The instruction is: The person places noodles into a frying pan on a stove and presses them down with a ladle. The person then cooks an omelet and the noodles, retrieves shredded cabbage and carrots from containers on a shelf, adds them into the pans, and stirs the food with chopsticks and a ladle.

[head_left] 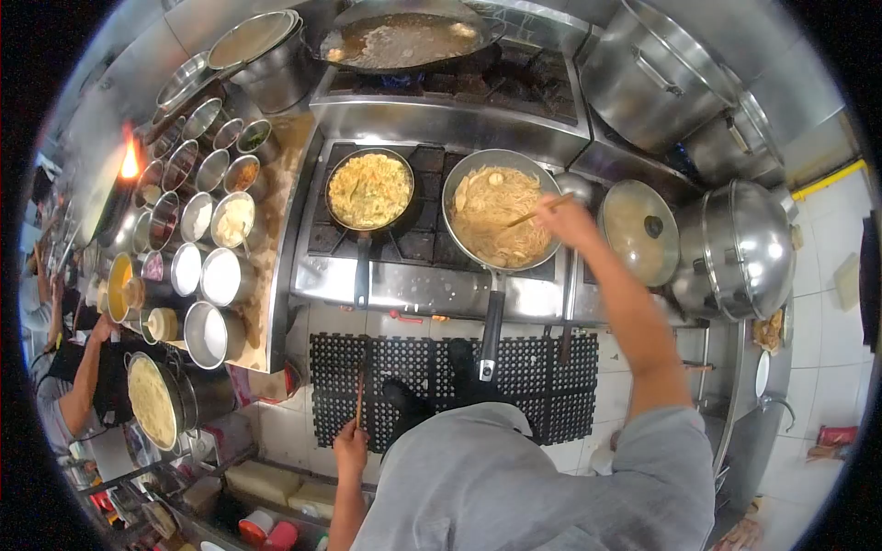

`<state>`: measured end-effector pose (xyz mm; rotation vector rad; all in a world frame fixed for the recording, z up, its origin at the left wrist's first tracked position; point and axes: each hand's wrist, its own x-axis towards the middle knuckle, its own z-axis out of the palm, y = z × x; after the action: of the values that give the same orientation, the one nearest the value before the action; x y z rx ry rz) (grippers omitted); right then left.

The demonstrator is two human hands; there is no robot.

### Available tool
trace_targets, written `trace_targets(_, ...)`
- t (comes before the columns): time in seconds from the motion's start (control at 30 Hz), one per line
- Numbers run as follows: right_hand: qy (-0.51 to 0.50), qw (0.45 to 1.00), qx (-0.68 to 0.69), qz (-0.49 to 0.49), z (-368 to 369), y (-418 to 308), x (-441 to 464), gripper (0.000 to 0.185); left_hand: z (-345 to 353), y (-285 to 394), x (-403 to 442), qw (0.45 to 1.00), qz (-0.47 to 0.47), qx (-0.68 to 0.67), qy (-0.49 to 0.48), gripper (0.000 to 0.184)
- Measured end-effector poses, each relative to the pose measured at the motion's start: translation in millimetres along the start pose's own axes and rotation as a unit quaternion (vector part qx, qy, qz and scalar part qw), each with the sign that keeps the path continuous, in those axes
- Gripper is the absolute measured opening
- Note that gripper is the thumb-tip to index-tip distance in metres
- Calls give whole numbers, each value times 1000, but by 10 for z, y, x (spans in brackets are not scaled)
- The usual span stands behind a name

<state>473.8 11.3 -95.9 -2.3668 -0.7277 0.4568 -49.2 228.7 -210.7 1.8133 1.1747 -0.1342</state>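
Observation:
My right hand is closed on a wooden utensil, whose tip is in the noodles in the right-hand pan. That pan sits on the stove, its black handle pointing toward me. To its left, a smaller pan holds a yellow, egg-like mixture. My left hand is low at the left, closed around a thin wooden stick held upright over the black floor mat. Its fingers touch neither pan.
Metal containers of ingredients crowd the left counter. A wok of bubbling liquid sits on the rear burner. At the right are a lidded pan, large pots and a domed steamer. Another person's arm and a flame are far left.

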Motion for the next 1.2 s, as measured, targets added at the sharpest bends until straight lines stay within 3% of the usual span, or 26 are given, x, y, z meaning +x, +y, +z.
trace_targets(0.03, 23, 990, -134, 33, -198, 30, -46, 39, 18, -94, 13, 1000, 7, 4, -2, 32)
trace_targets(0.17, 63, 971, -223, 60, -78, 402, -60, 41, 57, -187, 8, 1000, 9, -20, 10, 32)
trace_targets(0.23, 0, 998, -54, 29, 422, 420, -102, 42, 55, -128, -52, 999, -43, -26, -3, 32)
trace_targets(0.27, 0, 998, -54, 29, 481, 339, -121, 42, 39, -79, -66, 999, -43, -26, -3, 32)
trace_targets(0.33, -16, 996, 91, 11, 503, 104, -156, 43, -28, 43, -56, 999, -28, -18, -34, 32)
trace_targets(0.43, 43, 993, -88, 69, 0, 536, 129, 37, -69, 119, -46, 998, -31, -48, 6, 32)
trace_targets(0.47, 43, 993, -88, 69, 11, 541, 166, 37, -67, 62, -29, 998, -31, -48, 6, 32)
trace_targets(0.57, 136, 967, -213, -35, 379, 691, 441, 31, 35, -317, 94, 999, 0, -38, 17, 32)
trace_targets(0.63, 65, 994, -49, -69, 529, -61, 161, 30, 119, -535, 161, 997, 60, 0, 41, 31)
trace_targets(0.73, -4, 999, 26, -35, 480, 13, 208, 30, -64, 196, -72, 998, 9, -55, -10, 29)
trace_targets(0.8, 56, 985, -159, -19, 56, 181, 250, 30, -44, 127, -56, 998, -22, -66, -1, 28)
trace_targets(0.83, 78, 991, -97, 58, -61, 389, 307, 32, -21, 69, -55, 996, -52, -76, 6, 27)
trace_targets(0.9, 175, 973, -150, -24, -68, 477, 350, 41, 26, -115, -43, 996, -39, -78, 18, 26)
trace_targets(1.0, 62, 963, -264, 9, 274, 234, 300, 39, 156, -289, 47, 997, -29, -62, 21, 24)
trace_targets(1.03, 51, 989, -137, 3, 325, 83, 188, 33, 242, -332, 52, 998, -34, -45, 20, 24)
trace_targets(1.07, 30, 999, -12, 0, 398, -92, 76, 27, 148, 197, -32, 995, -72, -68, 25, 22)
trace_targets(1.1, 1, 994, 111, 3, 504, -210, 30, 22, 373, -62, 134, 981, -101, -162, -11, 20)
trace_targets(1.13, 14, 997, -61, -40, 408, -77, 54, 23, 610, -342, 285, 956, -130, -259, -42, 20)
trace_targets(1.17, 29, 969, -228, -90, 222, 112, 95, 24, 484, 130, 322, 878, -278, -363, -142, 17)
trace_targets(1.2, 39, 996, -82, -12, 105, 15, 2, 21, 630, 74, 465, 816, -285, -458, -208, 14)
